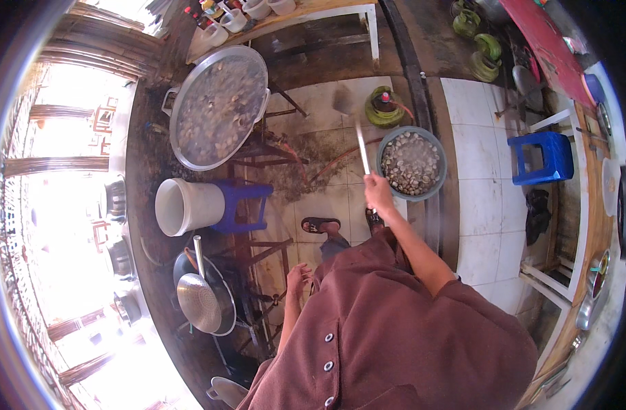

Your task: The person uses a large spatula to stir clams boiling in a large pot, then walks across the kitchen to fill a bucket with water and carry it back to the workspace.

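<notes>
My right hand grips the pale metal handle of a long-handled cooking utensil. Its dark, flat-looking head is smeared by motion, so I cannot tell whether it is a spatula or a skimmer. Just right of that hand, a grey-blue tub on the floor holds shellfish in cloudy liquid. My left hand hangs by my side, fingers loosely bent, with nothing seen in it. To the far left, a large round two-handled metal pan contains more shellfish in steaming liquid.
A green gas cylinder with an orange hose stands beyond the tub. On my left are a white bucket, a blue stool, and a wok with a perforated skimmer. Another blue stool stands right.
</notes>
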Demonstrator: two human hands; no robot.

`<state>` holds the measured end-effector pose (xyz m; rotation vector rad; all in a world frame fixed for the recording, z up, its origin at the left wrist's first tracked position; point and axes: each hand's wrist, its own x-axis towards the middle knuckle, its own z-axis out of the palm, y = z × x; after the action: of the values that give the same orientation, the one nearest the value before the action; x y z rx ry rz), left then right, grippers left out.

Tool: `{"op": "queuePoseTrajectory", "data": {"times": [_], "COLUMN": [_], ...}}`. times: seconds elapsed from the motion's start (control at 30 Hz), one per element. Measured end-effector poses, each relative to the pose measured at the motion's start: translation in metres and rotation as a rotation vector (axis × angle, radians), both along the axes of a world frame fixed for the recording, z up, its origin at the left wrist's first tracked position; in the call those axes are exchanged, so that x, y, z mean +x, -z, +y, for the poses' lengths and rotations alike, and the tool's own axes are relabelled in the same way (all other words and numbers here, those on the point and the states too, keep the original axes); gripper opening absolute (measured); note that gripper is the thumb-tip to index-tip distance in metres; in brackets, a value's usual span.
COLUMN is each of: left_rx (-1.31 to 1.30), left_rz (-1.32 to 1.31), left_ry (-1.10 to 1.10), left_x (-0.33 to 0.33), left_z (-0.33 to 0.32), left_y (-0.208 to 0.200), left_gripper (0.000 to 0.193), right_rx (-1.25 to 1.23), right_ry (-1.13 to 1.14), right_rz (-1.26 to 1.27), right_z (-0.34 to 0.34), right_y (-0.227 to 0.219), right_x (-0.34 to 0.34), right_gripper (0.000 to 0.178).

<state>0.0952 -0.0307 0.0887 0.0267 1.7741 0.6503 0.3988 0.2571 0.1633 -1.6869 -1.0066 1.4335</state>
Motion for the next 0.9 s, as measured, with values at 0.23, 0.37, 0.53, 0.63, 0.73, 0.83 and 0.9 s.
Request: {"op": "queuePoseTrajectory", "data": {"times": [0.23, 0.37, 0.53, 0.63, 0.73, 0.83, 0.9], "left_rx": [-0.082, -0.198, -0.076, -0.022, 0.004, 0.05, 0.031], "left_rz": [0.087, 0.145, 0.055, -0.017, -0.019, -0.034, -0.056], "left_ry": [0.447, 0.629, 0.472, 0.147, 0.013, -0.008, 0.002], "left_x": [0.007, -0.001, -0.018, -0.018, -0.013, -0.006, -0.004], "left_z": [-0.042, -0.059, -0.046, -0.021, 0.007, 0.016, 0.012], "left_y": [-0.006, -0.009, 0.003, 0.003, -0.004, -0.01, -0.006], "left_gripper": [0.038, 0.038, 0.039, 0.038, 0.038, 0.037, 0.037], "right_rx": [-0.245, -0.214, -0.372, -0.355, -0.344, -0.365, -0.411], "right_ry": [0.273, 0.278, 0.802, 0.974, 0.89, 0.615, 0.423], "right_rz": [0.15, -0.033, 0.298, 0.29, 0.214, 0.149, 0.407], "right_z": [-0.012, -0.055, -0.082, -0.068, -0.052, -0.039, -0.04], "right_y": [0.049, 0.04, 0.037, 0.052, 0.061, 0.054, 0.03], "right_x": [0.117, 0.176, 0.209, 0.191, 0.144, 0.074, 0.05], "right_gripper": [0.024, 0.019, 0.02, 0.019, 0.014, 0.015, 0.019]}}
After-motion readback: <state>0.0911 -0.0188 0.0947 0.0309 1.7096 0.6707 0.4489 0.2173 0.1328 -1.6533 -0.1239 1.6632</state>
